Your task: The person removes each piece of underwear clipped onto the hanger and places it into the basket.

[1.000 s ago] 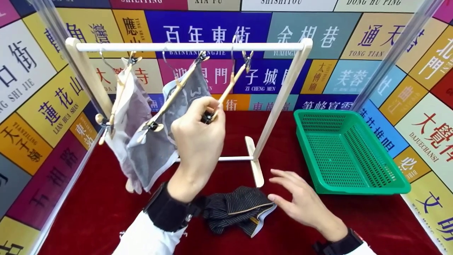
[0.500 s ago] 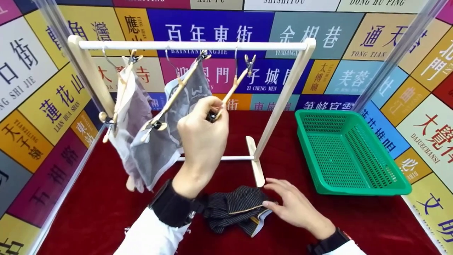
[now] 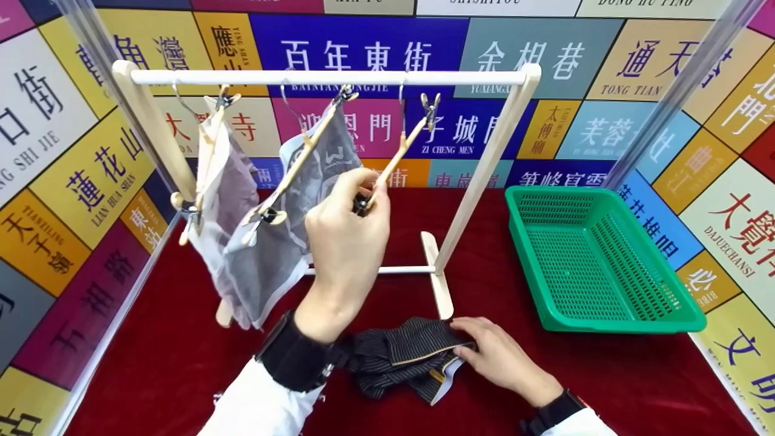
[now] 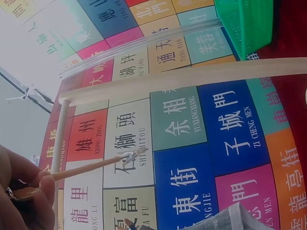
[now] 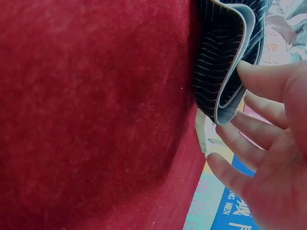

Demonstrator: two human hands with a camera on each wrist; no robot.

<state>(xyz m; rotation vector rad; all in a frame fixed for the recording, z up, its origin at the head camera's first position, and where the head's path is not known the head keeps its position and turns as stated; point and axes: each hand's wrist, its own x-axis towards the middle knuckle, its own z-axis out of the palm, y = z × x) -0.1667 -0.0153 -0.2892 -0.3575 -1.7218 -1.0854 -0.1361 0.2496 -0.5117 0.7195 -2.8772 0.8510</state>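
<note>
My left hand (image 3: 348, 230) holds the near end of a wooden clip hanger (image 3: 402, 151), with thumb and finger at its black-and-wood clip (image 3: 363, 203). The hanger's hook is over the rack's top rail, and its far clip carries nothing. A folded black pinstriped garment (image 3: 405, 351) lies on the red cloth below. At its right edge is my right hand (image 3: 502, 354). In the right wrist view, the thumb (image 5: 264, 79) touches the pale inner edge of the garment, while the other fingers extend loosely behind it.
A white-railed wooden rack (image 3: 327, 77) stands behind the hands. Two more clip hangers on it carry a pale cloth piece (image 3: 227, 175) and a grey one (image 3: 272, 260). A green plastic basket (image 3: 623, 324) sits at the right, before a sign-patterned wall.
My right hand has moved left and down onto the garment's right edge. The left hand has stayed on the hanger with only a slight shift.
</note>
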